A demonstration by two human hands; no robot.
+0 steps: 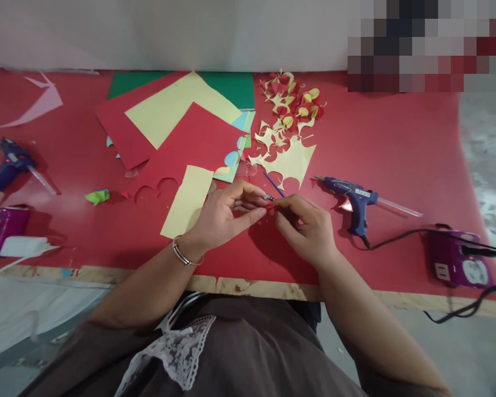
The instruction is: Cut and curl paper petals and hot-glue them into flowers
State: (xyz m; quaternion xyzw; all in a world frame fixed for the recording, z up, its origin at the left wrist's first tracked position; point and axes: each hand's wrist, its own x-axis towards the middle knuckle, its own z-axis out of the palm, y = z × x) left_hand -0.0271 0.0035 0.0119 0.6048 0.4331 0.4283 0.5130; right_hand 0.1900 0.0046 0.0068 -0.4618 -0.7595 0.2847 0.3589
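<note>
Both my hands meet above the red tabletop near its front edge. Between the fingertips of my left hand [235, 212] and my right hand [308, 226] is a small red paper piece [270, 207]; the fingers cover most of it. Each hand pinches it from its own side. Just beyond the fingertips lies a thin blue stick [273, 184]. Under my left wrist rests a pale yellow paper strip [186, 201]. A blue glue gun [351, 198] with a clear glue stick lies to the right of my right hand.
Stacked red paper [190, 143] and yellow paper [177, 110] lie behind my left hand. Yellow cut scraps [293, 157] and red-yellow paper shapes [291, 102] lie at the back. Another glue gun [10, 162] is far left. A purple power block [458, 256] with black cables stands right.
</note>
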